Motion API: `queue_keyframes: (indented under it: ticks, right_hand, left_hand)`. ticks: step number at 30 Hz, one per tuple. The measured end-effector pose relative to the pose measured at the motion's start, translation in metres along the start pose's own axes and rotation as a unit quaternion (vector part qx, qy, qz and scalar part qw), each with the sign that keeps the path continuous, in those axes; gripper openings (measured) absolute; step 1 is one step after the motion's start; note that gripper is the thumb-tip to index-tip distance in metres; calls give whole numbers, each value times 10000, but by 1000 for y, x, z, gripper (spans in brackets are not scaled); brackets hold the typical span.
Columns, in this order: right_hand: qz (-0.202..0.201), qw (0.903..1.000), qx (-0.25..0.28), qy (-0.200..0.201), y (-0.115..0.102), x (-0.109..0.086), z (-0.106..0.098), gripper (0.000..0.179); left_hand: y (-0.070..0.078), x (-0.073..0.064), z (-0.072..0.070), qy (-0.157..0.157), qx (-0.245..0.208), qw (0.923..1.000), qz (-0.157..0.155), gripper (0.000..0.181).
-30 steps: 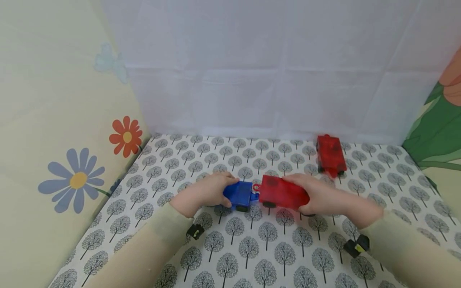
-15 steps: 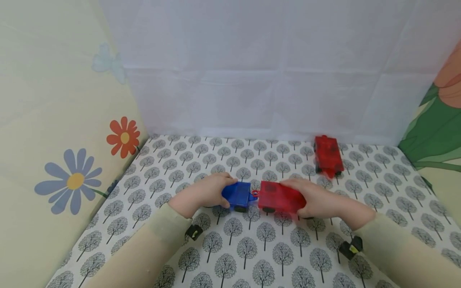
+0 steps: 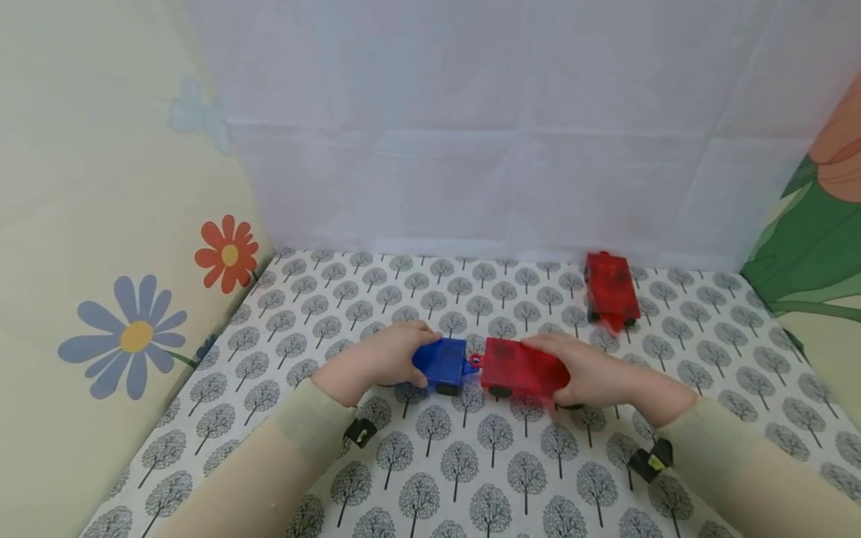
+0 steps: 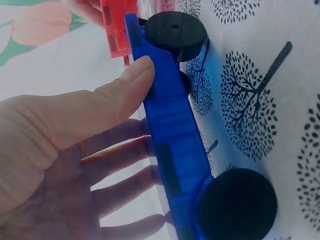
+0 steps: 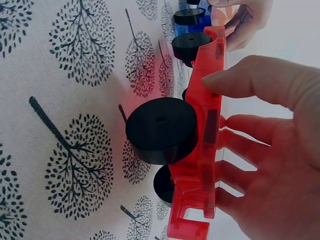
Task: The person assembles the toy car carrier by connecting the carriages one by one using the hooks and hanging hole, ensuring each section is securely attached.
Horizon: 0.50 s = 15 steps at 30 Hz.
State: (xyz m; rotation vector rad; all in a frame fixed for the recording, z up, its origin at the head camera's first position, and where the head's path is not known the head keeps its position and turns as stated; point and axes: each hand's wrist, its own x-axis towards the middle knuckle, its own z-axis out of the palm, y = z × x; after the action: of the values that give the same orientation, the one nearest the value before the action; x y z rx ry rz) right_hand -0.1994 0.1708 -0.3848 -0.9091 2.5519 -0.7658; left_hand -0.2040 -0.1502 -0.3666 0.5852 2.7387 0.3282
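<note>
My left hand [image 3: 386,356] grips a translucent blue toy wagon [image 3: 449,357] from its left end. Thumb on the near side, fingers across the far side, as the left wrist view shows, with black wheels [image 4: 237,205] beneath. A translucent red toy wagon [image 3: 504,362] is held by my right hand [image 3: 584,366], thumb near and fingers far. The two wagons stand end to end, and the red ring [image 3: 475,360] overlaps the blue coupling tongue [image 3: 469,367] between them. At the red wagon's other end, a red hook [image 5: 189,227] shows in the right wrist view.
A second red toy wagon [image 3: 611,288] stands at the back right, near the white cloth backdrop [image 3: 403,187]. White cloth with a tree print [image 3: 430,463] covers the table. Flower-patterned panels [image 3: 101,187] rise at left and right.
The red wagon's ring has come down and nearer, from behind the blue tongue to overlapping it. Both hands keep their hold. The whole head view has shifted slightly.
</note>
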Motion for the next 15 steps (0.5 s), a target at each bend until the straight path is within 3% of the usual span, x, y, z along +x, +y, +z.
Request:
queue_keyframes:
  ticks: [15]
  right_hand:
    - [-13,10000,91,-34,5,1,6,92]
  left_hand:
    - [2,0,-1,-27,35,10000,28,82]
